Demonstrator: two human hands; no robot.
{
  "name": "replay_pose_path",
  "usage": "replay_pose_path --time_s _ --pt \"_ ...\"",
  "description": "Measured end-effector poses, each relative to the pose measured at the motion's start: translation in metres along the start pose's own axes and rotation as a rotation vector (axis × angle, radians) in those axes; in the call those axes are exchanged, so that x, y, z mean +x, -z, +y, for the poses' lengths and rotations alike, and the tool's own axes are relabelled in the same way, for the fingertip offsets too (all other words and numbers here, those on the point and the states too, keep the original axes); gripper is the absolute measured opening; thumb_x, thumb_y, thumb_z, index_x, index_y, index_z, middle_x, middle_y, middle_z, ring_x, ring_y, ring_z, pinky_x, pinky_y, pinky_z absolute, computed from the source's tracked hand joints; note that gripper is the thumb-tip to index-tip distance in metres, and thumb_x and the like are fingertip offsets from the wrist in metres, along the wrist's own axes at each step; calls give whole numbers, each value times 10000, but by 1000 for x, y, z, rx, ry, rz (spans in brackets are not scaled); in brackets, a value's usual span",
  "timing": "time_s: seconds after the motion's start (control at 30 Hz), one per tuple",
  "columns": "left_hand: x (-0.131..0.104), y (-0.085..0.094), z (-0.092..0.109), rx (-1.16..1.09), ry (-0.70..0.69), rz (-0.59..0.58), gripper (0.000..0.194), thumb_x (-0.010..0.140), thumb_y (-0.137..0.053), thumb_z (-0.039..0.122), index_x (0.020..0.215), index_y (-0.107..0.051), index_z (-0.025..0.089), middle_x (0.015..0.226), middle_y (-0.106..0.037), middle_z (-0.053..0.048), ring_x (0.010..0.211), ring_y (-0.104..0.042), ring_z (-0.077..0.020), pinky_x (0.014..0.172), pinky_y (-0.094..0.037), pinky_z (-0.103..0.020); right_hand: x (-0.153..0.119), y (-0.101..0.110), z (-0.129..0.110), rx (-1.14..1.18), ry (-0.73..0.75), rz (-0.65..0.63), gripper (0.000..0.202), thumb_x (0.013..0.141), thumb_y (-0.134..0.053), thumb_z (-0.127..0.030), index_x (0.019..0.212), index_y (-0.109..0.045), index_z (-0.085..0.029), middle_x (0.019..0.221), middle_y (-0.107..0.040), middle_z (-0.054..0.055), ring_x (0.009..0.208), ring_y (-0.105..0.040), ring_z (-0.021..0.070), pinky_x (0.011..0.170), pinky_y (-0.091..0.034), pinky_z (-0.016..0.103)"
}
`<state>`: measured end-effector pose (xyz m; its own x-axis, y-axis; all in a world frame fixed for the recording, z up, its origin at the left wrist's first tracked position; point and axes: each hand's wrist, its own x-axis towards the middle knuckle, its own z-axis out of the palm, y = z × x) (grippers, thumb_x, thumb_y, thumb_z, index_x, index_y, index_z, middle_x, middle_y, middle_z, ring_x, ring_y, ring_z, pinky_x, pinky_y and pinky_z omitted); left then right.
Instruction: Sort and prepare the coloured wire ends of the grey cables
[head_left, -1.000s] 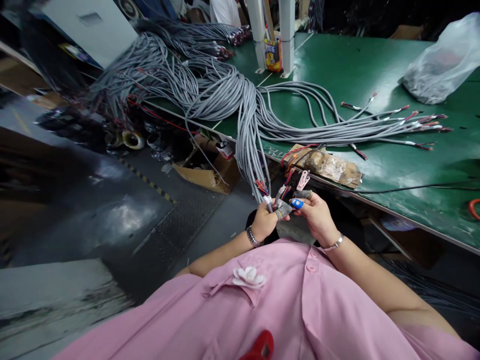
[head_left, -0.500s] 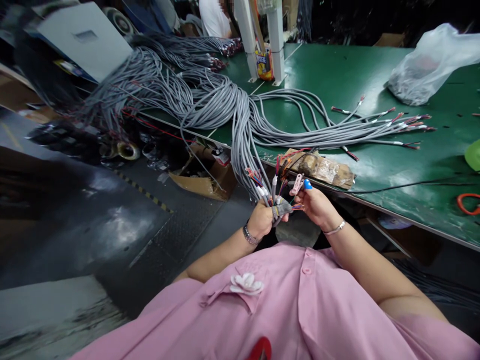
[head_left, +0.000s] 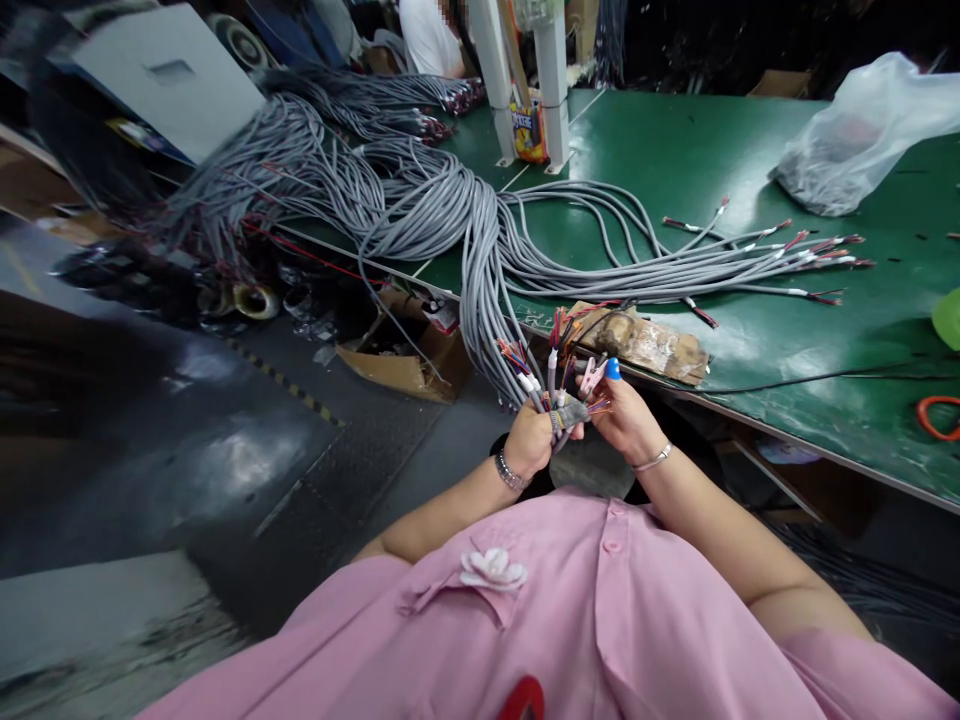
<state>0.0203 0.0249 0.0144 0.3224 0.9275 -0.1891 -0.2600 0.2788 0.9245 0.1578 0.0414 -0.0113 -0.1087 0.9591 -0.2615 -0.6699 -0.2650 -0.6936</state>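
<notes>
The left hand [head_left: 531, 441] clenches gray multicore cables [head_left: 484, 300] before the bench [head_left: 780, 335], while the right hand [head_left: 630, 420] holds a pink clip [head_left: 592, 376] (its bite unclear) that might snag nearby colored wires [head_left: 599, 407] if tugged.

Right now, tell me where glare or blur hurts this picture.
Head view: glare on green table and grey floor; head view's left edge: smeared; head view's centre: left hand and right hand fairly clear, wire ends between them too fine to count.

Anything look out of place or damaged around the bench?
One grey cable strays from the bundle, dangling alone by the open cardboard box. The block at the edge of the green bench looks worn and ragged.
</notes>
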Motion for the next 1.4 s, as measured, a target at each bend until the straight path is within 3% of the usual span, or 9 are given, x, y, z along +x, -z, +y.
replay_pose_path --time_s 0.2,0.5,0.77,0.97,1.07,1.23,1.4 --pt "1 2 -4 43 -15 28 262 679 -728 365 585 -655 132 527 -620 -29 477 -541 -106 490 -387 -231 1 -3 1 19 -25 -23 523 697 -653 -721 814 -645 -211 670 -672 22 478 -556 160 440 -477 314" --pt "0 4 -4 18 -22 49 248 691 -711 339 573 -643 132 516 -614 -30 479 -549 -111 489 -390 -230 -2 -8 -1 -13 -8 16 521 709 -636 -724 845 -680 -223 576 -629 26 640 -651 238 597 -550 389" --pt "-1 4 -2 78 25 21 330 675 -756 402 548 -622 128 519 -608 -29 472 -539 -103 502 -406 -232 -3 -10 -3 71 -17 96 464 683 -715 -658 773 -644 -208 713 -685 27 638 -610 180 584 -506 315" --pt "-8 7 -2 45 0 -7 261 673 -768 373 624 -682 133 507 -613 -20 458 -534 -105 483 -386 -230 -6 -1 -7 45 -86 39 514 724 -604 -738 857 -631 -242 832 -700 29 667 -598 162 583 -477 280" --pt "-15 11 -4 44 -25 -1 240 690 -761 363 646 -698 136 532 -632 -29 481 -545 -109 491 -383 -233 -7 1 -11 72 -108 21 458 738 -638 -680 882 -646 -245 875 -707 27 685 -599 154 565 -461 257" --pt "-17 8 -5 17 -48 62 221 690 -764 355 661 -701 146 534 -630 -21 494 -553 -116 507 -402 -241 -5 2 -10 61 -34 52 308 746 -733 -497 883 -679 -226 843 -698 11 690 -592 131 575 -458 232" --pt "-10 0 -4 8 -68 90 247 715 -749 365 635 -687 141 523 -618 -23 511 -567 -119 501 -398 -231 -3 5 -2 -80 145 83 389 794 -645 -597 867 -687 -217 787 -690 12 634 -568 123 551 -445 240"
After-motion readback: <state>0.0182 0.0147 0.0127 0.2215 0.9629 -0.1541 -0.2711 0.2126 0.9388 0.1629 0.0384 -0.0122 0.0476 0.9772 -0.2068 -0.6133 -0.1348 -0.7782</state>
